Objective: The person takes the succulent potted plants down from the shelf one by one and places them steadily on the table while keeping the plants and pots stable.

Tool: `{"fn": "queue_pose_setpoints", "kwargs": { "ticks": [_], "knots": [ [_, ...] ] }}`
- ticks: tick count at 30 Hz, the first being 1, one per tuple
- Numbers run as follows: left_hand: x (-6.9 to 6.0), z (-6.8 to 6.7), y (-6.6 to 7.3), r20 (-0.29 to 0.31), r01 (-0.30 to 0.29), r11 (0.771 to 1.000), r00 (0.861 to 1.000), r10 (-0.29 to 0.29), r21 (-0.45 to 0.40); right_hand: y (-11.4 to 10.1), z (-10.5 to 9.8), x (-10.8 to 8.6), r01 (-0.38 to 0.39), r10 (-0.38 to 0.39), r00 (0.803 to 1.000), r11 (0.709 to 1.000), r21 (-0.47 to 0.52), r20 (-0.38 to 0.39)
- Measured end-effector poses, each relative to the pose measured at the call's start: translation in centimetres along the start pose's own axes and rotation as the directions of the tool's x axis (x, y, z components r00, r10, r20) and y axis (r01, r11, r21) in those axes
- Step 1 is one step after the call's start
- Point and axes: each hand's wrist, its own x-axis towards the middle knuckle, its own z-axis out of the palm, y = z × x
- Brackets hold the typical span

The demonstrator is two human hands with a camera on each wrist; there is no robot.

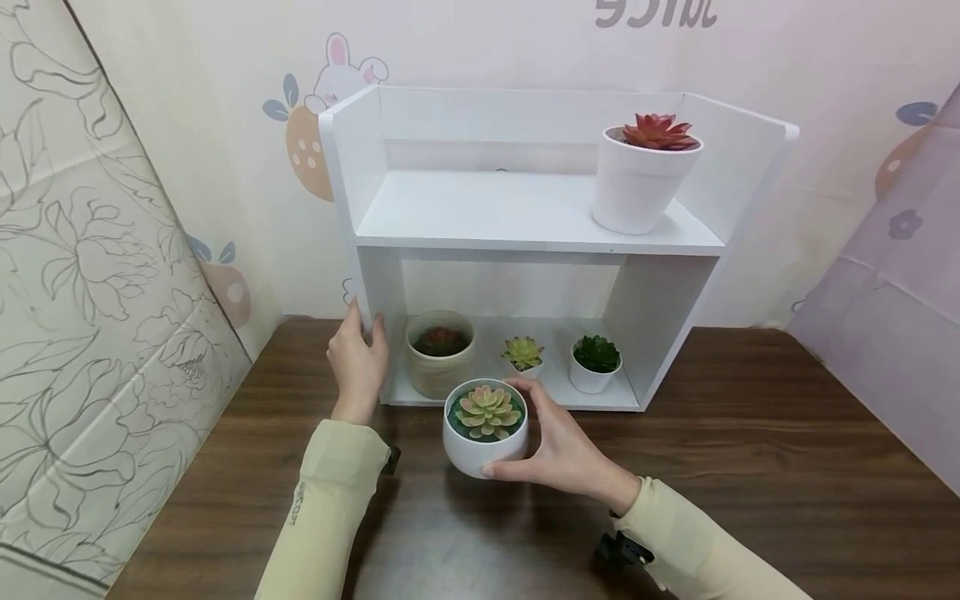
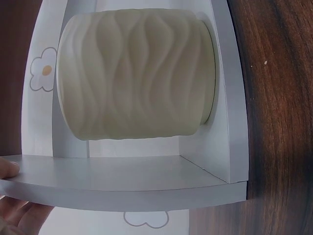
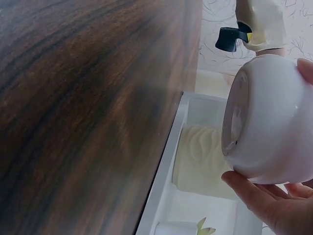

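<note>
The right hand (image 1: 558,446) was clamped around a round white pot (image 1: 483,457) holding a pale green succulent (image 1: 487,410), thumb on the near side and fingers around the far side. The pot was held off the dark wooden surface (image 1: 765,467), just in front of the lower compartment of a white shelf unit (image 1: 480,207); the right wrist view showed its underside bare of any support. Well apart from that grip, the left hand (image 1: 358,362) pinched the unit's left side panel (image 1: 363,158), thumb on the inner face and fingers outside, seemingly to steady it. Four other pots already stood in the unit. On the lower shelf were a cream pot with wavy ridges (image 1: 441,373) near the left panel, a small pot with a yellow-green plant (image 1: 523,353) around the middle, and a small white pot with a dark green plant (image 1: 592,380) toward the right. A larger white pot with a red succulent (image 1: 633,187) stood at the right of the upper shelf. By that count, the round pot was the only one in view not resting in the unit; whether it was on its way in or out could not be told.
</note>
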Motion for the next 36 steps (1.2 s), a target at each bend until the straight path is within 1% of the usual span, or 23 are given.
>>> {"fn": "queue_pose_setpoints", "kwargs": {
  "ticks": [4,10,20,36],
  "knots": [
    [0.0,0.1,0.0,-0.004,-0.008,1.0,1.0,0.008,0.001,0.2,0.1,-0.1,-0.009,0.009,1.0,1.0,-0.004,0.001],
    [-0.1,0.0,0.0,-0.02,-0.004,1.0,1.0,0.004,0.003,0.4,0.3,-0.2,-0.015,0.015,1.0,1.0,-0.002,0.027],
    [-0.1,0.0,0.0,-0.008,-0.014,1.0,1.0,0.014,0.004,0.6,0.5,-0.3,-0.077,0.076,0.995,0.997,0.01,0.069],
    [-0.1,0.0,0.0,-0.007,-0.014,1.0,1.0,0.014,0.005,1.4,0.9,-0.4,-0.098,0.099,0.992,0.995,-0.005,0.08]
  ]
}}
